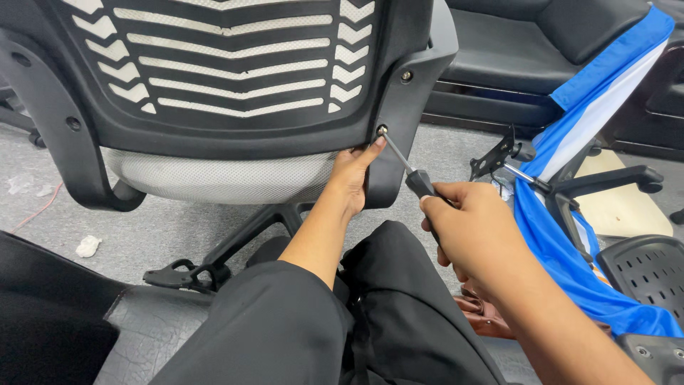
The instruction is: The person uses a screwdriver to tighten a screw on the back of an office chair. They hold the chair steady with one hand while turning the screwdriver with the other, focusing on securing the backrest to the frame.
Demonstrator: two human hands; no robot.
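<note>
right hand [474, 228]: closed in a full fist round the black handle of the screwdriver [412, 175], shaft angled up and to the left.
screwdriver tip: seated at the screw [382, 130] in the lower right corner of the chair back [235, 71]; whether the tip is fully in the head cannot be told at this size.
left hand [353, 178]: mostly open, palm laid against the black frame just under the screw, one fingertip raised to touch beside the tip; it grips nothing.
chair: office chair with black plastic frame, slotted back panel, grey mesh seat [214, 175], turned with its back to the person; second screw [406, 75] sits higher on the same side.
handling, judged: the screwdriver looks light and stiff, best held at the thick handle as now; the thin shaft could slip off a small screw head. the frame looks rigid and smooth, and the chair may roll or swivel unless braced.
surroundings: grey carpet floor [442, 150], blue and white cloth [570, 214] over another chair at the right, loose black bracket [499, 153] near it.
</note>
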